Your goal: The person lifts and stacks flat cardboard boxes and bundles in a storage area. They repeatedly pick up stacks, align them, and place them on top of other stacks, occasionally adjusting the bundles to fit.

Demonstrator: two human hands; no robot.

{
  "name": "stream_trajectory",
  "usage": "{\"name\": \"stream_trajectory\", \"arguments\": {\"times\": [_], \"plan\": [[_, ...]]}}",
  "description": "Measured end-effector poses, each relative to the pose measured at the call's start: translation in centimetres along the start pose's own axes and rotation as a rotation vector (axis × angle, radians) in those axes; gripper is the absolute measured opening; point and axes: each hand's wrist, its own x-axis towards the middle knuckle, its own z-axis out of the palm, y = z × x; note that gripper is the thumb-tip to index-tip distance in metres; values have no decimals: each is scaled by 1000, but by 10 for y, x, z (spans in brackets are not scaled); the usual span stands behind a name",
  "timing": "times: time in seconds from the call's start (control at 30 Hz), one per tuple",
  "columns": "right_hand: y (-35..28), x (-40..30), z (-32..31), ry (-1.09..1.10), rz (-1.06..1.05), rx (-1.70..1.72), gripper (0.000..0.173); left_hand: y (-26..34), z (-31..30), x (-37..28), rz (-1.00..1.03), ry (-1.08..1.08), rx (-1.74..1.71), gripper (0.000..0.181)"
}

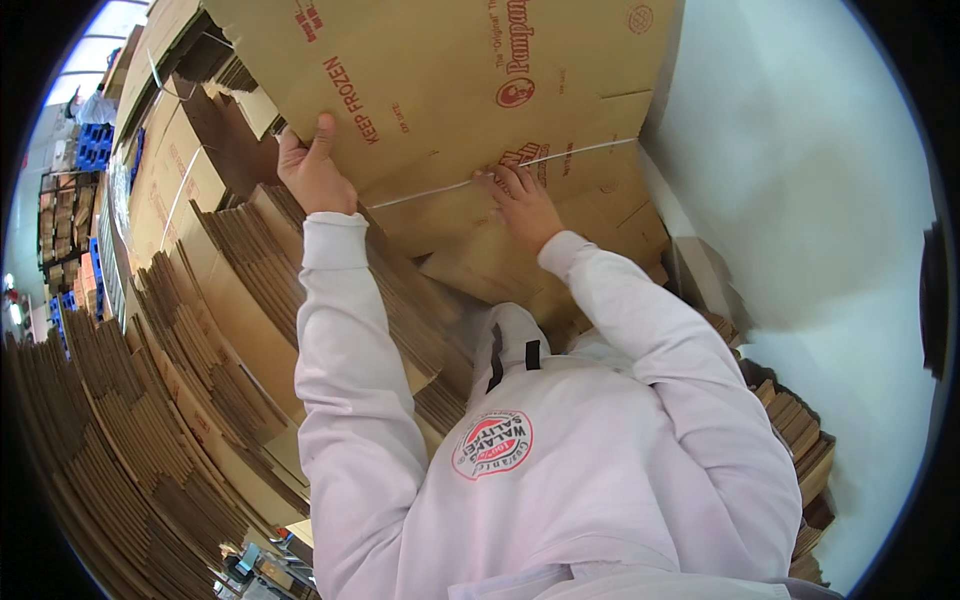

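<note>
A bundle of flattened cardboard boxes [450, 90] with red print leans upright before me. My left hand [316, 165] grips its left edge, thumb on the printed face and fingers behind, out of sight. Across the lower part of the bundle runs a thin white strap [592, 150]. The fingers of my right hand [525, 206] are bent over this strap near its middle; whether they pinch it is hidden. Below the strap, more brown cardboard [465, 240] reaches down toward my legs.
Stacks of flattened cartons [187, 322] stand close on my left, some strapped. A pale wall [810, 225] rises on the right, with more folded cardboard [795, 427] along its foot. Blue pallets [94, 146] and a person [96, 107] are far off at upper left.
</note>
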Motion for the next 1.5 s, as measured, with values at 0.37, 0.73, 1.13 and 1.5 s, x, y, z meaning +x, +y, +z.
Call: {"name": "stream_trajectory", "arguments": {"times": [0.37,0.73,1.13,1.5], "plan": [[37,-24,43,-319,314,34,28,-107,-76,-66,-139,363,127,24],[128,-233,4,-479,1188,-36,63,-203,-137,-139,-299,174,911,78],[113,-271,18,-562,1161,298,58,-234,-155,-34,-150,-41,1248,64],[95,-298,-27,-433,1136,535,52,-186,-65,5,-597,-88,60,52]]}}
